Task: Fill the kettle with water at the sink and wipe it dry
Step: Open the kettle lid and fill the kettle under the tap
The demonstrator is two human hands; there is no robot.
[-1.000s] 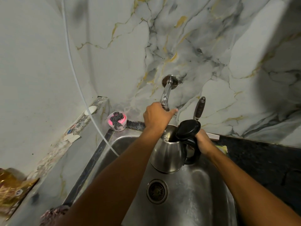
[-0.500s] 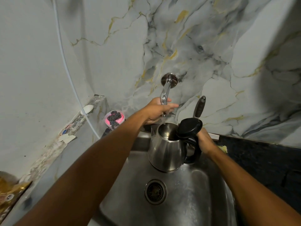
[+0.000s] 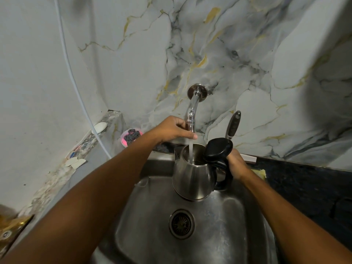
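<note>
A brushed steel kettle (image 3: 192, 178), rounded and wider at the base, is held over the stainless sink (image 3: 224, 225) by its glossy black handle, which the right hand (image 3: 236, 164) is wrapped tight around. The black lid (image 3: 219, 149) is flipped open just beside those fingers. The left hand (image 3: 171, 130) is curled around the chrome tap (image 3: 192, 111), and a thin stream (image 3: 190, 151) is seen dropping from right under its fingers into the kettle's mouth. Marble-look wall (image 3: 228, 54) behind.

No legible text, label, brand, number or sign found on any surface or object in view.
</note>
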